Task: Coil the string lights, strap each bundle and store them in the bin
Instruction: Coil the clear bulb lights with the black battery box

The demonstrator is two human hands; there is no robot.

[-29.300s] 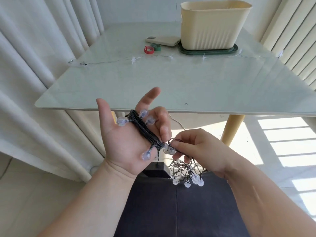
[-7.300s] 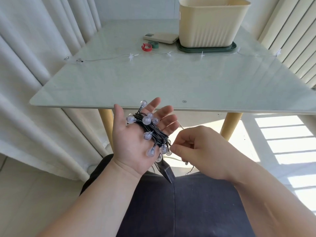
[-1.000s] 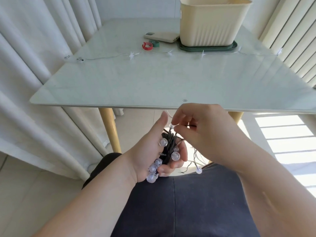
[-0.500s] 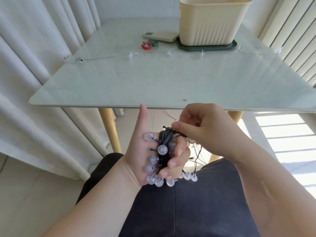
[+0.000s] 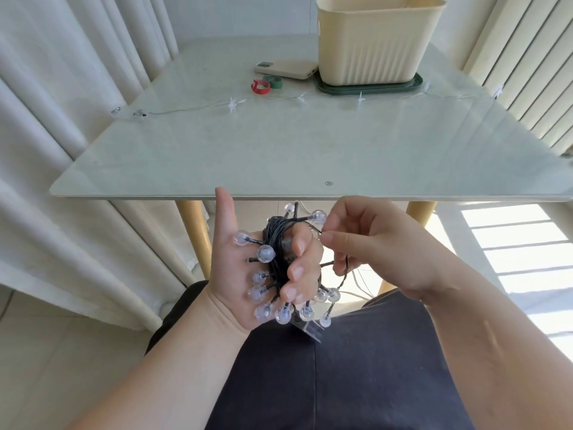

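Below the table's front edge, my left hand (image 5: 248, 274) grips a coil of dark-wired string lights (image 5: 276, 252) with round clear bulbs, fingers curled over it and thumb pointing up. My right hand (image 5: 372, 246) pinches the loose end of the wire just right of the coil. A second string of star-shaped lights (image 5: 232, 103) lies stretched across the far part of the table. A red strap (image 5: 259, 87) and a green strap (image 5: 273, 81) lie beyond it. The cream bin (image 5: 372, 41) stands at the back on a green lid (image 5: 415, 83).
A cream phone or power bank (image 5: 285, 69) lies left of the bin. The glass table (image 5: 310, 150) has yellow legs (image 5: 192, 237). Curtains (image 5: 46, 119) hang at the left and blinds at the right. My lap in dark trousers (image 5: 341, 367) is under the hands.
My right hand has shifted right and slightly down, drawing the wire end off the top of the coil. My left hand has kept its grip with the thumb up.
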